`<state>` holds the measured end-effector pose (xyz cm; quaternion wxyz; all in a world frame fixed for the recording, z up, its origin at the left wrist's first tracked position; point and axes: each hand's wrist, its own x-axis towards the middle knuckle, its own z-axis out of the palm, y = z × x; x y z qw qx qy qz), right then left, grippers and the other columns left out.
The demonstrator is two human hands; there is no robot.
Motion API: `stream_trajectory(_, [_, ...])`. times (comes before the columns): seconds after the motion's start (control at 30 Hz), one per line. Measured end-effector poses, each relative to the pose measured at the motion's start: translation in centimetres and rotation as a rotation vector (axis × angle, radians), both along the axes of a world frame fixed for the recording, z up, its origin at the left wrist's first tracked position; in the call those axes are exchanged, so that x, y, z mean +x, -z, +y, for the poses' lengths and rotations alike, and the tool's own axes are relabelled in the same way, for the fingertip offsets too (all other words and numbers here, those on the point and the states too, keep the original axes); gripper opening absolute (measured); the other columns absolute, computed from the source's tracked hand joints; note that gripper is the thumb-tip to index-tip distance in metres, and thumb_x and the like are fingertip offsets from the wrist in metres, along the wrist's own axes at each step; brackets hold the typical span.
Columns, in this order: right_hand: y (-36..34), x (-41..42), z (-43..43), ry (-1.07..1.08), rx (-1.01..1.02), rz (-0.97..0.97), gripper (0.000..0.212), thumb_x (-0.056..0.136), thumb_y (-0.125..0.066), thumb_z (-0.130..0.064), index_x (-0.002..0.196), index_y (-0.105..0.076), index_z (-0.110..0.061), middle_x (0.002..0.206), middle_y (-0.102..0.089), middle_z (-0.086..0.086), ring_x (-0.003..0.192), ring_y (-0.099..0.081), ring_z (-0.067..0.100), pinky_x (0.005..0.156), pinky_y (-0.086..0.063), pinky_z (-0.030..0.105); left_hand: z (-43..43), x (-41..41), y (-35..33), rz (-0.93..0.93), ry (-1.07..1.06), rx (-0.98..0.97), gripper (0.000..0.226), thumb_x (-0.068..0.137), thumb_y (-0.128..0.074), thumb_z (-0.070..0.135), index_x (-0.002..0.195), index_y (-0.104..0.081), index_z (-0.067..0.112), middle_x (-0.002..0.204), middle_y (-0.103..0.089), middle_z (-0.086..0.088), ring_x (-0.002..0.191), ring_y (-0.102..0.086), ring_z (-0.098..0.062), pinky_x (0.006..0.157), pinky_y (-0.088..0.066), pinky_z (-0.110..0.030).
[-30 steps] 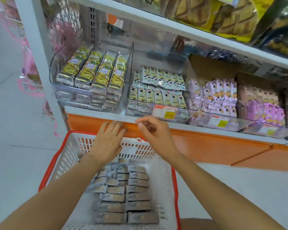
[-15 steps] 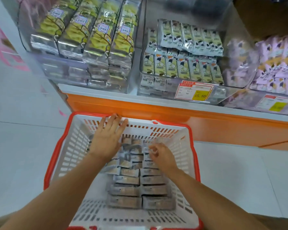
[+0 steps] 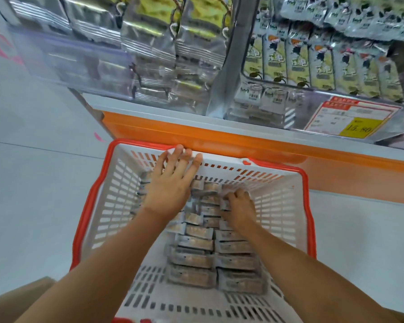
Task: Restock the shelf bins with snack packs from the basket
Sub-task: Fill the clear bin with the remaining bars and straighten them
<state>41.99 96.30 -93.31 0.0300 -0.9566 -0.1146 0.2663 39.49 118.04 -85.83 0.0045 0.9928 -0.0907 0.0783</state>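
While silver foil snack packs [image 3: 194, 259] crowd the white red-rimmed plastic basket [image 3: 287, 206], much restocking remains: left hand [image 3: 170, 190] fingers straight, right hand [image 3: 239, 207] fingers gripping one.

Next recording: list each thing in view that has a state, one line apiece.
basket: in front of the shelf, partly filled.
snack packs: lying flat in two rows in the basket.
left hand: fingers straight, reaching over the basket's far end, holding nothing.
right hand: down in the basket, fingers curled onto packs; grip unclear.
yellow-silver bin: stocked.
green-pack bin: stocked, packs in rows.
price tag: on the green-pack bin's front.
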Motion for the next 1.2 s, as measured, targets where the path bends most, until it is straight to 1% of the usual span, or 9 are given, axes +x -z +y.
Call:
stream_trajectory(0.2, [-0.4,0.2,-0.1,0.013,0.047,-0.057,0.048,0.085,-0.068,-0.024,0.128,-0.052,-0.013,0.131,-0.050,0.009,0.121,-0.044,0.026,0.096,-0.042,0.034,-0.1,0.0,-0.3,0.049,-0.006,0.009,0.087,0.068,-0.079,0.019,0.145,-0.040,0.009,0.143,-0.049,-0.020,0.138,-0.034,-0.040,0.113,-0.019,-0.055])
stream_trajectory(0.37, [-2.7,-0.1,-1.1,0.117,0.229,-0.141,0.027,0.082,-0.068,-0.024,0.104,-0.056,-0.015,0.107,-0.058,0.001,0.099,-0.056,0.021,0.071,-0.042,0.027,-0.4,-0.2,-1.1,0.096,-0.039,0.006,0.085,0.068,-0.078,0.016,0.145,-0.043,0.009,0.144,-0.048,-0.019,0.139,-0.036,-0.040,0.113,-0.022,-0.057])
stream_trajectory(0.53, [-7.0,-0.6,-2.0,0.196,0.556,-0.117,0.039,0.085,-0.069,-0.025,0.122,-0.058,-0.019,0.108,-0.055,-0.007,0.073,-0.057,0.006,0.066,-0.048,0.023,-1.0,-0.5,-3.0,0.190,-0.078,-0.015,0.078,0.077,-0.071,0.021,0.148,-0.039,0.012,0.149,-0.043,-0.016,0.144,-0.029,-0.037,0.115,-0.023,-0.055])
stream_trajectory(0.63, [-9.5,-1.2,-2.6,0.246,0.773,-0.099,0.025,0.082,-0.066,-0.008,0.106,-0.066,-0.017,0.107,-0.061,0.004,0.074,-0.061,0.008,0.067,-0.055,0.027,-1.2,-0.6,-4.5,0.211,-0.096,-0.080,0.068,0.085,-0.066,0.028,0.147,-0.041,0.016,0.148,-0.041,-0.013,0.143,-0.027,-0.034,0.116,-0.020,-0.050])
stream_trajectory(0.73, [-13.0,-2.1,-2.4,0.322,0.948,-0.134,0.025,0.078,-0.063,-0.003,0.093,-0.062,-0.023,0.100,-0.061,-0.003,0.092,-0.058,0.005,0.074,-0.048,0.017,-1.7,-1.2,-6.7,0.237,-0.118,-0.279,0.047,0.094,-0.056,0.027,0.140,-0.048,0.018,0.135,-0.048,-0.010,0.125,-0.043,-0.031,0.104,-0.035,-0.043])
stream_trajectory(0.87, [-17.3,-3.5,-2.2,0.328,1.076,-0.208,0.025,0.071,-0.061,-0.010,0.090,-0.056,-0.026,0.096,-0.060,-0.006,0.097,-0.058,0.010,0.086,-0.046,0.024,-4.1,-1.7,-10.8,0.596,-0.399,-0.970,0.039,0.105,-0.033,0.043,0.127,-0.054,0.018,0.109,-0.064,-0.001,0.092,-0.063,-0.022,0.068,-0.043,-0.028])
stream_trajectory(0.97, [-19.9,-4.5,-2.3,0.240,1.119,-0.249,0.030,0.073,-0.062,-0.002,0.093,-0.055,-0.024,0.097,-0.059,-0.001,0.096,-0.057,0.012,0.085,-0.044,0.024,-5.4,-1.8,-12.9,0.624,-0.493,-1.422,0.040,0.101,-0.045,0.043,0.110,-0.062,0.009,0.082,-0.072,-0.006,0.070,-0.065,-0.017,0.063,-0.049,-0.024])
stream_trajectory(1.07, [-22.0,-5.3,-2.7,0.117,1.098,-0.282,0.028,0.078,-0.067,0.000,0.098,-0.057,-0.017,0.098,-0.058,-0.001,0.093,-0.057,0.011,0.083,-0.046,0.024,-5.7,-2.0,-14.6,0.469,-0.423,-1.495,0.029,0.100,-0.054,0.030,0.098,-0.067,0.004,0.073,-0.067,-0.007,0.063,-0.061,-0.017,0.066,-0.049,-0.029])
stream_trajectory(1.2, [-24.6,-5.9,-3.5,0.023,1.054,-0.326,0.020,0.085,-0.073,-0.014,0.100,-0.062,-0.021,0.100,-0.061,-0.009,0.086,-0.059,0.014,0.077,-0.051,0.030,-5.6,-2.4,-17.1,0.330,-0.300,-1.390,0.027,0.098,-0.057,0.029,0.088,-0.070,0.008,0.070,-0.067,-0.005,0.060,-0.060,-0.017,0.059,-0.053,-0.026])
